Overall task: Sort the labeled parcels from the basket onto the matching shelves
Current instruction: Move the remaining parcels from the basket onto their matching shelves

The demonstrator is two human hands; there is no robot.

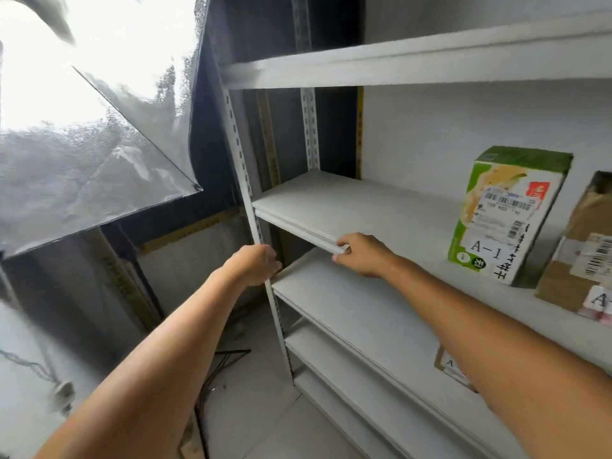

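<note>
Holding no parcel, the left hand (256, 265) wraps the shelf post (246, 193), the right hand (361, 255) pinches the shelf (364, 207) edge left of the green parcel (506, 213); next likely fetching another from the unseen basket.

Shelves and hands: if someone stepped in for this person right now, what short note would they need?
Left hand: closed around the shelf unit's front upright post, holding no parcel.
Right hand: gripping the front edge of the middle shelf, holding no parcel.
Parcels: a green box labelled A-1 stands upright on that shelf, a brown cardboard parcel beside it at the frame's right edge. Another labelled parcel shows one shelf down, mostly hidden by the right arm.
Done: at least these three shelved.
Left: the basket is out of view, so the remaining count is unknown.
</note>
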